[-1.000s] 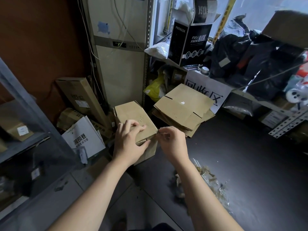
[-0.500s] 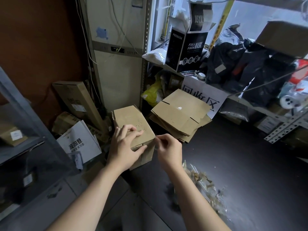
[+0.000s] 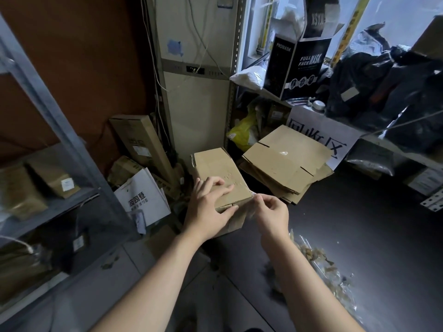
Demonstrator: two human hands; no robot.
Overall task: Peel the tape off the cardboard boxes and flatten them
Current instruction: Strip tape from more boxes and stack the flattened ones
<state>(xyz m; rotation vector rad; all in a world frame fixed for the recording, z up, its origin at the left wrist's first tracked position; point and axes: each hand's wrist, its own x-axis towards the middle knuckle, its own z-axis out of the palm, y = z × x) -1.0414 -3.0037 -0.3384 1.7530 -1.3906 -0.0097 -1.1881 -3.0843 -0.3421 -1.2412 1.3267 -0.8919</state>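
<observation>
A small brown cardboard box (image 3: 215, 168) is seen at the middle of the frame, standing on the floor at the edge of a dark floor mat (image 3: 371, 224) and not yet flattened. It is held down by the left hand (image 3: 206, 207): the fingers are spread over its top and the thumb is laid against its near face, so the near edge is clamped between them.

The right hand (image 3: 273, 214) is closed in a pinch at the box's near right corner, where a strip of clear tape (image 3: 252, 194) glints. Compared with a second ago, this hand is drawn slightly off the corner, and a faint blur is stretched between fingertips and cardboard. From this it is judged that the tape end has been caught and the peel is beginning; the rest of the strip cannot be made out.

The left hand's place on the box is unchanged, so the box is steadied for a pull.

A stack of flattened brown cardboard (image 3: 285, 161) lies just right of the box, and a heap of crumpled clear tape scraps (image 3: 323, 267) is seen at lower right. The task is therefore judged to be well under way.
</observation>
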